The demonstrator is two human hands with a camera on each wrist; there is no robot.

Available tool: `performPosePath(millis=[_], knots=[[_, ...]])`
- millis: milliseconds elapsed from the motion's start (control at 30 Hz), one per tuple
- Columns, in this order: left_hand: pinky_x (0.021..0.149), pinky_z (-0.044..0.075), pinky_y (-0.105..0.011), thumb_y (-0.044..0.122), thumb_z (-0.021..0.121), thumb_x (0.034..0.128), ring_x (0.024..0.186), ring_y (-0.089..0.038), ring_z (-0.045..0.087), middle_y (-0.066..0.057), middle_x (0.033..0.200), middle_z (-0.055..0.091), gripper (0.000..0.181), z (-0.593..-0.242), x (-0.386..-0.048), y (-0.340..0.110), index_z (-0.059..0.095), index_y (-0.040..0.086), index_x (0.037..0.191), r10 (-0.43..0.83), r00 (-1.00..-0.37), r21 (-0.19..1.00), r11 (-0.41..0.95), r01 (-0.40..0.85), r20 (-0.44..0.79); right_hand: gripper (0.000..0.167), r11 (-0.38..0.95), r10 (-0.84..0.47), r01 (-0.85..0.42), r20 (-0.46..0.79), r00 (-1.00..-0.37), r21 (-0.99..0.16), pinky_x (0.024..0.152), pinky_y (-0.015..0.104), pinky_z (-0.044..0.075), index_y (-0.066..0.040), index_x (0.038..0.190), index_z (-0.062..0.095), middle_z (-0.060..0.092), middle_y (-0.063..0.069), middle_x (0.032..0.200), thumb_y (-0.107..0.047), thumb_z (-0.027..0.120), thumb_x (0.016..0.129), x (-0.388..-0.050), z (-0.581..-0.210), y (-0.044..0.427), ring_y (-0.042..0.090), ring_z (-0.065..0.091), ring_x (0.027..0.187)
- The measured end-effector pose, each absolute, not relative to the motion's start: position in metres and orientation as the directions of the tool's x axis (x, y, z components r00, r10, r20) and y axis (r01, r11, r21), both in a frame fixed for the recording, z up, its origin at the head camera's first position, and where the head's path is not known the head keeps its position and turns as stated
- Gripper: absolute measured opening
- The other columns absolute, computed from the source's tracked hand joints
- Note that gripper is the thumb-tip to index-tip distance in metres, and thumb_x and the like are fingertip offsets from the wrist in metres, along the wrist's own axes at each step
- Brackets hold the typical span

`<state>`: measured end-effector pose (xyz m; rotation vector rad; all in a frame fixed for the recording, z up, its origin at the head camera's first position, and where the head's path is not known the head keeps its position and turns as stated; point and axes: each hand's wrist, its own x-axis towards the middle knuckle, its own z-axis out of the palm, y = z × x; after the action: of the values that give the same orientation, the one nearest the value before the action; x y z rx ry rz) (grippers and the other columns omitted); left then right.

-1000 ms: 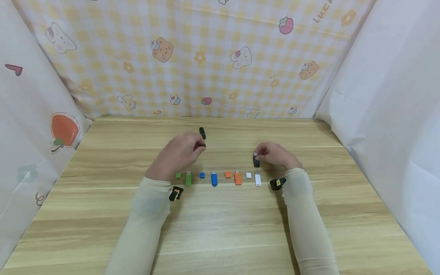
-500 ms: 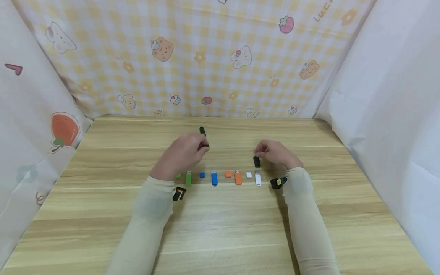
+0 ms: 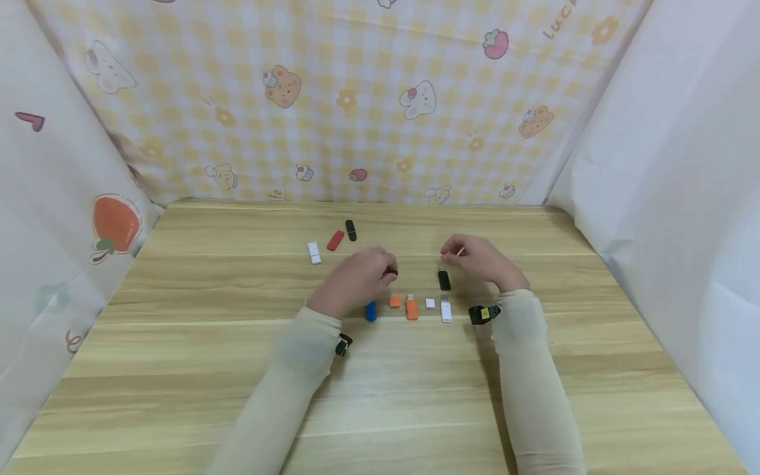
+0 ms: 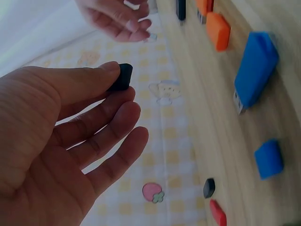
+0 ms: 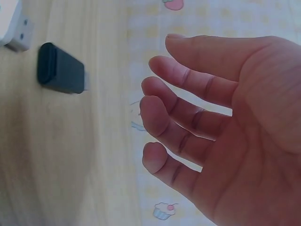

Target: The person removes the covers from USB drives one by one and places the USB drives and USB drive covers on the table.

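Note:
My left hand [image 3: 356, 280] pinches a small black USB stick cap [image 4: 122, 76] between thumb and forefinger, raised above the table. My right hand [image 3: 477, 260] holds nothing; its fingers are loosely bent in the right wrist view, apart from the table. Just below its fingertips lies an uncapped black USB stick [image 3: 444, 280], metal plug pointing away from me. Nearer to me lie a white stick [image 3: 446, 310] with its white cap [image 3: 430, 303], and an orange stick [image 3: 411, 308] with its orange cap [image 3: 394, 301]. The blue stick [image 4: 256, 70] and blue cap [image 4: 269, 159] are partly or wholly behind my left hand in the head view.
Farther back on the wooden table [image 3: 534, 396] lie a white capped stick [image 3: 314, 253], a red stick [image 3: 335, 240] and a black capped stick [image 3: 351, 230]. A patterned curtain [image 3: 356, 132] stands behind the table, with white cloth at both sides.
My left hand has moved right and toward me with the black cap, uncovering the white and red sticks and covering the green one. My right hand has let go of the black stick and lifted slightly.

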<state>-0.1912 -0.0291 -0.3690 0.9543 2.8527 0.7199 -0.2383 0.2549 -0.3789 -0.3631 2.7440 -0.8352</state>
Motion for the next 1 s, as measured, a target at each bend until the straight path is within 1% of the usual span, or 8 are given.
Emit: performPosePath(millis=[200, 333, 467, 633, 700, 800, 900, 1000], knots=[[0.087, 0.060, -0.032, 0.015, 0.067, 0.1082, 0.092, -0.016, 0.067, -0.004, 0.109, 0.077, 0.015, -0.378, -0.197, -0.003, 0.078, 0.008, 0.115, 0.608, -0.792, 0.447, 0.695, 0.563, 0.054, 0.023, 0.799, -0.319, -0.187, -0.138, -0.938, -0.572, 0.095, 0.049, 0.055, -0.007, 0.124, 0.070, 0.070, 0.014, 0.118, -0.023, 0.061, 0.111, -0.234, -0.368, 0.252, 0.033, 0.067, 0.110], [0.086, 0.060, -0.031, 0.013, 0.067, 0.1076, 0.090, -0.015, 0.067, -0.004, 0.108, 0.078, 0.014, -0.383, -0.205, 0.015, 0.078, 0.007, 0.115, 0.631, -0.776, 0.466, 0.682, 0.563, 0.013, 0.023, 0.786, -0.329, -0.191, -0.135, -0.935, -0.588, 0.094, 0.048, 0.055, -0.007, 0.124, 0.071, 0.071, 0.013, 0.117, -0.024, 0.062, 0.111, -0.231, -0.364, 0.250, 0.032, 0.067, 0.109], [0.080, 0.057, -0.027, 0.011, 0.067, 0.1071, 0.086, -0.015, 0.066, -0.002, 0.105, 0.076, 0.012, -0.388, -0.216, 0.031, 0.077, 0.008, 0.113, 0.647, -0.762, 0.477, 0.681, 0.556, -0.036, 0.022, 0.781, -0.330, -0.194, -0.129, -0.935, -0.594, 0.093, 0.047, 0.055, -0.007, 0.123, 0.070, 0.070, 0.013, 0.117, -0.023, 0.061, 0.111, -0.231, -0.363, 0.252, 0.032, 0.067, 0.109], [0.071, 0.051, -0.024, 0.009, 0.067, 0.1070, 0.079, -0.015, 0.062, -0.002, 0.099, 0.072, 0.009, -0.393, -0.229, 0.045, 0.076, 0.008, 0.107, 0.660, -0.746, 0.462, 0.690, 0.557, -0.085, 0.022, 0.781, -0.319, -0.187, -0.124, -0.940, -0.596, 0.094, 0.047, 0.055, -0.007, 0.124, 0.071, 0.071, 0.014, 0.119, -0.022, 0.062, 0.111, -0.230, -0.361, 0.254, 0.032, 0.067, 0.110], [0.072, 0.050, -0.024, 0.009, 0.068, 0.1065, 0.079, -0.014, 0.061, -0.002, 0.097, 0.072, 0.008, -0.395, -0.233, 0.049, 0.075, 0.008, 0.104, 0.668, -0.738, 0.454, 0.688, 0.566, -0.092, 0.024, 0.781, -0.322, -0.190, -0.124, -0.938, -0.595, 0.094, 0.048, 0.055, -0.006, 0.126, 0.071, 0.071, 0.014, 0.120, -0.022, 0.062, 0.111, -0.230, -0.361, 0.255, 0.033, 0.067, 0.111], [0.075, 0.052, -0.024, 0.008, 0.069, 0.1055, 0.081, -0.014, 0.061, -0.002, 0.097, 0.072, 0.006, -0.396, -0.236, 0.055, 0.075, 0.008, 0.103, 0.679, -0.728, 0.436, 0.685, 0.583, -0.093, 0.024, 0.782, -0.329, -0.197, -0.123, -0.936, -0.591, 0.094, 0.049, 0.055, -0.006, 0.126, 0.071, 0.071, 0.015, 0.120, -0.022, 0.061, 0.111, -0.230, -0.361, 0.255, 0.034, 0.068, 0.112], [0.078, 0.054, -0.025, 0.007, 0.068, 0.1058, 0.081, -0.013, 0.062, -0.003, 0.097, 0.073, 0.008, -0.397, -0.239, 0.060, 0.075, 0.008, 0.102, 0.682, -0.724, 0.421, 0.688, 0.590, -0.100, 0.023, 0.782, -0.331, -0.201, -0.120, -0.936, -0.590, 0.094, 0.049, 0.056, -0.007, 0.125, 0.071, 0.071, 0.014, 0.120, -0.023, 0.061, 0.111, -0.229, -0.362, 0.255, 0.034, 0.068, 0.112], [0.076, 0.054, -0.025, 0.004, 0.065, 0.1062, 0.080, -0.014, 0.061, -0.002, 0.094, 0.072, 0.013, -0.397, -0.241, 0.064, 0.075, 0.008, 0.099, 0.677, -0.727, 0.423, 0.695, 0.581, -0.113, 0.023, 0.781, -0.327, -0.197, -0.119, -0.937, -0.593, 0.095, 0.049, 0.056, -0.007, 0.125, 0.071, 0.071, 0.014, 0.119, -0.023, 0.061, 0.111, -0.228, -0.361, 0.256, 0.033, 0.068, 0.111]])
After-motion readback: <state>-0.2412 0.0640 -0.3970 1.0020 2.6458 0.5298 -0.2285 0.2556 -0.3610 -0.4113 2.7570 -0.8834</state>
